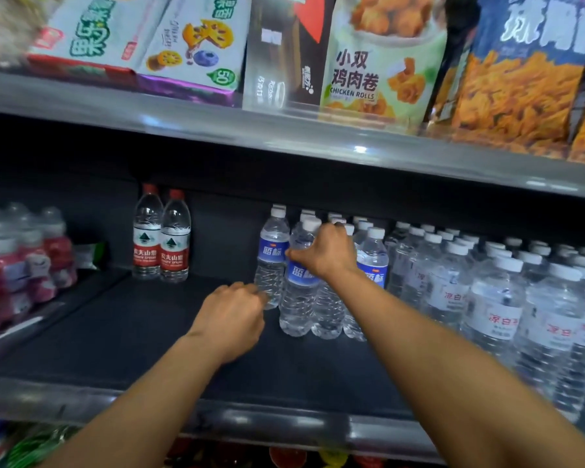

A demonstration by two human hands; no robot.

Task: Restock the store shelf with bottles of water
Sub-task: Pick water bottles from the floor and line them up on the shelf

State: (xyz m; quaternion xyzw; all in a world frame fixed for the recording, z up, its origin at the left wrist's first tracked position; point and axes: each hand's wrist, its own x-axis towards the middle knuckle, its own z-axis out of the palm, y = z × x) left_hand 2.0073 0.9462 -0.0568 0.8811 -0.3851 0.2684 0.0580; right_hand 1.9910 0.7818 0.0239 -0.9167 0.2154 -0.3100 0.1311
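**Setting blue-label bottles into the row at mid-shelf**

Both hands are at the blue-label water bottles standing in the centre of the frame, on the dark middle shelf point(142, 336). The right hand point(325, 253) reaches in from the lower right and grips the upper body of the front blue-label bottle point(298, 288), fingers curled round it just above the label. That bottle stands upright on the shelf, touching its neighbours. The left hand point(232, 315), lower and to the left, has its fingers curled toward the base of the rear blue-label bottle point(272, 255); the fingertips sit at its lower part, but whether they pinch it or only touch it I cannot tell.

By my reading, the step in hand is seating and squaring up newly placed bottles at the left edge of the blue-label group. To the right of the frame, the white-label bottles point(497, 298) stand packed in dense rows. At left centre, two red-label bottles point(161, 238) stand alone at the back, and bare shelf lies between them and the blue-label group.

The next move likely calls for letting go cleanly without tipping the neighbours, then bringing more bottles to fill the open stretch leftward, each one upright and snug against the last.
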